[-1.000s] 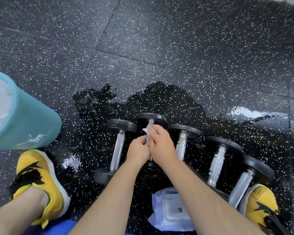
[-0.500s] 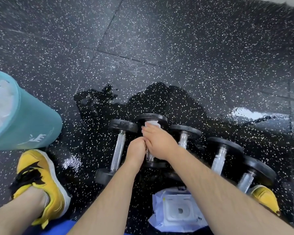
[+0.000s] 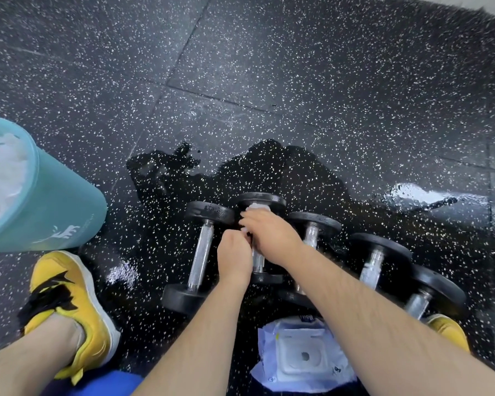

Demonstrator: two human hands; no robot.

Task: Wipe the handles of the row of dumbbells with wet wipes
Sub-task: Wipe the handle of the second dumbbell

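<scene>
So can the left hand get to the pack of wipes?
Probably yes. The left hand holds the dumbbell handle, but the wet wipes pack lies uncovered just behind it, with nothing in between.

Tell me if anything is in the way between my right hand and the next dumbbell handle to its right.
Nothing visible. Your right hand holds the wipe on the second dumbbell, and the next handle lies bare just beside it. Only your own forearm crosses its near end.
</scene>
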